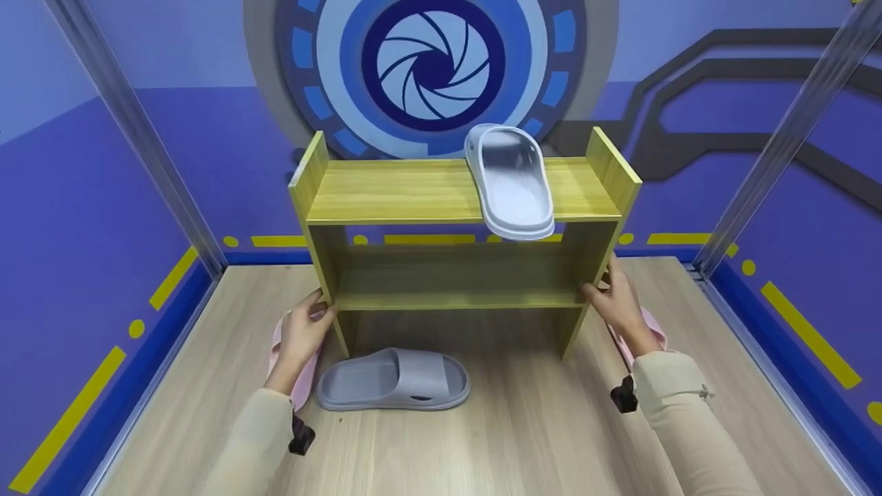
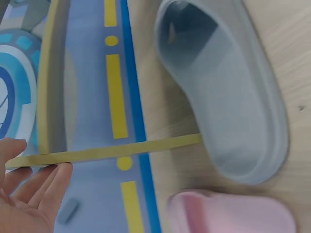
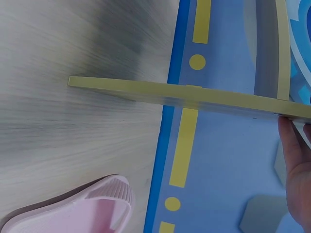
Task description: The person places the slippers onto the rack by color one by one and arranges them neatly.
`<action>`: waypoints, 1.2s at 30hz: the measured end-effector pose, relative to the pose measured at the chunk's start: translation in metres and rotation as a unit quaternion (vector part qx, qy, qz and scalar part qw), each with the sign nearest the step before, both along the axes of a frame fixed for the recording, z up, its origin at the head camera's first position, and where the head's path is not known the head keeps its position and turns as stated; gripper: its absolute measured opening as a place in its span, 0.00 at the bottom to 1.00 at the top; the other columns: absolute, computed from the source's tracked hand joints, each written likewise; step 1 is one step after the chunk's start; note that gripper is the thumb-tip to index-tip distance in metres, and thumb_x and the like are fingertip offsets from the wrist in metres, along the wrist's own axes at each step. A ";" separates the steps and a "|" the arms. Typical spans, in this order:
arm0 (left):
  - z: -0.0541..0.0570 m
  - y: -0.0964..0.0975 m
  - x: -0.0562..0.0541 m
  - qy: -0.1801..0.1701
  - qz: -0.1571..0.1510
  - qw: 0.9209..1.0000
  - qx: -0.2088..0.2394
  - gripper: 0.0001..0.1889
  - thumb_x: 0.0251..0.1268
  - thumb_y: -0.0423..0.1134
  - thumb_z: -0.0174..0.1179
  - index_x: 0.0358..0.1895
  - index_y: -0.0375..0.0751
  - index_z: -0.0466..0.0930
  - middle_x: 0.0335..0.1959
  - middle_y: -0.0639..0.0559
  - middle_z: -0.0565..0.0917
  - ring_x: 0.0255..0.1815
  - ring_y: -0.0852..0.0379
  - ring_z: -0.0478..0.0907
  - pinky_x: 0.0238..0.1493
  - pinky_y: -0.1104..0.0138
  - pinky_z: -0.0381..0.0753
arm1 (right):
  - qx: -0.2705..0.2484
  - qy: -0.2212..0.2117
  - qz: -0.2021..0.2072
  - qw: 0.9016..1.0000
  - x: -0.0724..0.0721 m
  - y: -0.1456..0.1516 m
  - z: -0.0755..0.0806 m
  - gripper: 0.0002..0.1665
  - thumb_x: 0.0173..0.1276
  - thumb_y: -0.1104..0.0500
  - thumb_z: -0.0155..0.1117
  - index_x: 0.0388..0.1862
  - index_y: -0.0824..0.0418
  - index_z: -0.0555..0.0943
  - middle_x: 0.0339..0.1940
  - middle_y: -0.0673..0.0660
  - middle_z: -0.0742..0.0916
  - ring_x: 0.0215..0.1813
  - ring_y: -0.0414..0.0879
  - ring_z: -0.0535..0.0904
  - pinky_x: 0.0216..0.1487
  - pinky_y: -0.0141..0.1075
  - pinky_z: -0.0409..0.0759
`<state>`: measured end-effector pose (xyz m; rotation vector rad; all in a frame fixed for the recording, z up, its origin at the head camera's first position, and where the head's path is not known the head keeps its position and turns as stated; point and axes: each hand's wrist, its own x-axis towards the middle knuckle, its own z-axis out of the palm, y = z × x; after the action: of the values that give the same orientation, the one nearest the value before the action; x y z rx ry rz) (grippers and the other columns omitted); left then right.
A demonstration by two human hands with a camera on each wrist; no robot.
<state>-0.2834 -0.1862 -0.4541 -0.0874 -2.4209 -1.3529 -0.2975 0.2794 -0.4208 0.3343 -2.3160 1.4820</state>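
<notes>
A small wooden shoe rack (image 1: 396, 189) with two shelves stands upright in the middle. My left hand (image 1: 306, 331) grips its left side panel near the lower shelf, thumb at the front edge and fingers along the outer face. On the opposite side, my right hand (image 1: 619, 303) holds the right panel at about the same height. A light grey slipper (image 1: 520, 196) lies on the top shelf, right of centre, its end jutting past the front edge. The darker grey slipper (image 1: 422, 379) rests sideways on the table, at the rack's front left foot.
One pink slipper (image 1: 306, 387) lies beside the rack under my left wrist; another pink slipper (image 1: 653, 326) is partly hidden behind my right wrist. Blue patterned walls (image 1: 172, 186) enclose the wooden table (image 1: 510, 441) at the back and both sides.
</notes>
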 end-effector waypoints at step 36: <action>-0.100 0.016 0.032 0.007 -0.215 0.943 -0.256 0.49 0.33 0.61 0.67 0.60 0.36 0.61 0.52 0.37 0.68 0.53 0.38 0.65 0.51 0.43 0.58 | -0.006 0.009 -0.002 1.000 0.002 -0.001 0.000 0.35 0.51 0.77 0.53 0.61 0.68 0.59 0.54 0.69 0.71 0.49 0.63 0.71 0.37 0.39 0.75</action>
<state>-0.2519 -0.1698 -0.5539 -0.7944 -2.7818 -0.8182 -0.2959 0.2787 -0.4210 0.3390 -2.2909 1.4853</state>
